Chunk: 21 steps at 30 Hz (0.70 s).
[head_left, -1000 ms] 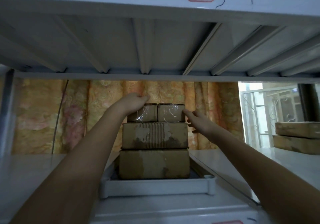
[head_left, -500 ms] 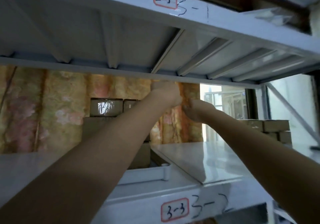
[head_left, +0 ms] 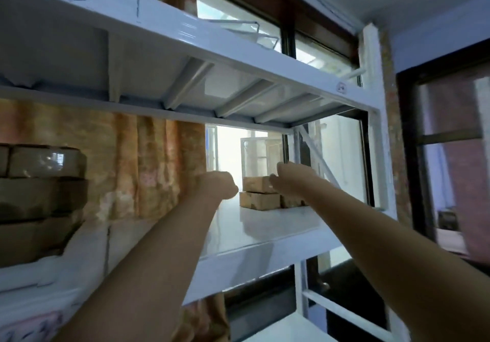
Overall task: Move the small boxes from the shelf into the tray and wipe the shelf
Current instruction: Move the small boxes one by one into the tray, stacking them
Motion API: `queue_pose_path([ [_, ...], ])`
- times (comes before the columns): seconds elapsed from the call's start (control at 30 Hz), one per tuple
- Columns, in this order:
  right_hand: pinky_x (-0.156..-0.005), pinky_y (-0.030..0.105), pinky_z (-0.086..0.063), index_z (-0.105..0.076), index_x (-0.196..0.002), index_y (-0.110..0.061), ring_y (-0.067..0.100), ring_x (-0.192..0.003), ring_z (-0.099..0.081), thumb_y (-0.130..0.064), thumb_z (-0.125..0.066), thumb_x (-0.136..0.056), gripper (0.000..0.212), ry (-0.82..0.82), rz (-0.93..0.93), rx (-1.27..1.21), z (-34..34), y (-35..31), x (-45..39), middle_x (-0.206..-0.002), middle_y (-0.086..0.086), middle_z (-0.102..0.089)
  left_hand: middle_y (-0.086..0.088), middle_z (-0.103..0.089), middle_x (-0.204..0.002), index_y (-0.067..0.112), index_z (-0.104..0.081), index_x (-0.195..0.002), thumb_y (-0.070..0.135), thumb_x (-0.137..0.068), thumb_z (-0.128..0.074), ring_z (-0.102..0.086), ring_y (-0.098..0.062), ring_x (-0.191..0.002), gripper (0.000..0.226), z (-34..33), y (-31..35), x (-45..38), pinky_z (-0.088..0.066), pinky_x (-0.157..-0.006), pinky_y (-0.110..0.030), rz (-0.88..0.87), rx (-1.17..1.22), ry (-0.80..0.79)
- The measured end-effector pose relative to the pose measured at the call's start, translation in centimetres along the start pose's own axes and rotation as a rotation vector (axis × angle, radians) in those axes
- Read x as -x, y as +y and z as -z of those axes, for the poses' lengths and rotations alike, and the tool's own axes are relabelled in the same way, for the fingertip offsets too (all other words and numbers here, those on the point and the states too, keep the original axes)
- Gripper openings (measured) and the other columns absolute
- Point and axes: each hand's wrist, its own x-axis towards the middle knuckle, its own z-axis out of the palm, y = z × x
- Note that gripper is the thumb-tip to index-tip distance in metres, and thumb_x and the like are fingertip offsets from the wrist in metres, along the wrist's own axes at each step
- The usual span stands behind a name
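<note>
Both bare arms reach forward and up across the white metal shelf (head_left: 265, 225). The left hand (head_left: 221, 188) is curled into a loose fist, seen from behind, just left of a small stack of brown cardboard boxes (head_left: 261, 192) that sits toward the back right of the shelf, in front of a bright window. It appears to hold nothing, though the fingers are hidden from this side. The right hand (head_left: 289, 176) is at the top right of that stack, its fingers bent toward the upper box; whether it already touches or grips the box cannot be told, since the hand covers that corner and the glare washes out the edge. The stack shows one box on top and at least two side by side beneath it, resting directly on the shelf.

At the far left, blurred, a taller pile of larger brown cardboard boxes (head_left: 39, 182) stands in a white plastic tray (head_left: 87, 251), with a tape-wrapped box on top. An orange-patterned curtain (head_left: 148, 169) hangs behind the shelf. Above, the ribbed underside of the white upper shelf (head_left: 185, 82) spans the view, with handwritten marks on its front edge.
</note>
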Motion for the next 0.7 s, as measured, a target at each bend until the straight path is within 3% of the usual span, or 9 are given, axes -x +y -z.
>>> queue_pose_path([
  [0.1, -0.094, 0.037, -0.045, -0.047, -0.13, -0.007, 0.029, -0.115, -0.055, -0.03, -0.034, -0.099, 0.041, -0.016, -0.035, 0.024, 0.7, 4.6, 0.1, -0.129, 0.013, -0.056, -0.008, -0.049, -0.136, 0.013, -0.049, -0.134, 0.03, -0.093, -0.041, -0.051, -0.027, -0.122, 0.045, -1.4, 5.7, -0.8, -0.042, -0.095, -0.033, -0.048, 0.092, -0.039],
  [0.2, -0.082, 0.036, -0.042, -0.053, -0.118, -0.005, 0.031, -0.11, -0.056, -0.029, -0.034, -0.099, 0.036, -0.027, -0.052, 0.053, 1.7, 8.7, 0.1, -0.119, 0.015, -0.059, -0.011, -0.056, -0.122, 0.01, -0.056, -0.122, 0.031, -0.088, -0.041, -0.057, -0.028, -0.11, 0.043, -1.9, 10.3, -1.5, -0.048, -0.09, -0.034, -0.098, 0.167, -0.053],
  [0.27, -0.083, 0.036, -0.043, -0.056, -0.116, -0.005, 0.032, -0.109, -0.056, -0.028, -0.034, -0.099, 0.036, -0.048, -0.058, 0.052, 2.0, 11.0, 0.0, -0.119, 0.015, -0.06, -0.011, -0.056, -0.12, 0.01, -0.056, -0.121, 0.03, -0.089, -0.043, -0.058, -0.026, -0.107, 0.04, -2.0, 12.2, -1.9, -0.049, -0.087, -0.033, -0.091, 0.143, -0.059],
  [0.4, -0.106, 0.041, -0.04, -0.045, -0.133, -0.002, 0.03, -0.122, -0.052, -0.023, -0.033, -0.102, 0.04, -0.101, -0.101, 0.023, 1.4, 14.5, -0.2, -0.134, 0.015, -0.053, -0.01, -0.053, -0.127, 0.011, -0.052, -0.129, 0.035, -0.091, -0.043, -0.054, -0.025, -0.114, 0.045, -2.1, 14.4, -3.4, -0.047, -0.095, -0.034, -0.025, 0.033, -0.092],
  [0.5, -0.103, 0.04, -0.044, -0.046, -0.133, 0.0, 0.029, -0.12, -0.054, -0.019, -0.03, -0.103, 0.039, -0.122, -0.096, 0.041, 0.5, 16.4, -0.9, -0.131, 0.014, -0.055, -0.01, -0.05, -0.129, 0.01, -0.048, -0.131, 0.031, -0.095, -0.041, -0.052, -0.026, -0.115, 0.042, -1.0, 15.7, -4.7, -0.043, -0.098, -0.034, 0.01, -0.068, -0.205],
  [0.57, -0.1, 0.039, -0.046, -0.048, -0.132, -0.001, 0.029, -0.116, -0.056, -0.02, -0.032, -0.102, 0.039, -0.132, -0.08, 0.072, -0.5, 17.6, -1.9, -0.127, 0.014, -0.057, -0.012, -0.042, -0.141, 0.009, -0.038, -0.142, 0.033, -0.097, -0.041, -0.048, -0.028, -0.125, 0.05, 0.2, 17.0, -5.5, -0.041, -0.094, -0.033, 0.007, -0.094, -0.264],
  [0.7, -0.092, 0.036, -0.049, -0.048, -0.13, -0.005, 0.028, -0.109, -0.059, -0.024, -0.037, -0.1, 0.038, -0.117, -0.077, 0.118, -2.0, 19.4, -4.6, -0.123, 0.013, -0.059, -0.011, -0.041, -0.143, 0.008, -0.038, -0.142, 0.029, -0.097, -0.044, -0.048, -0.027, -0.126, 0.05, 0.8, 19.0, -7.4, -0.041, -0.086, -0.031, -0.002, -0.15, -0.247],
])
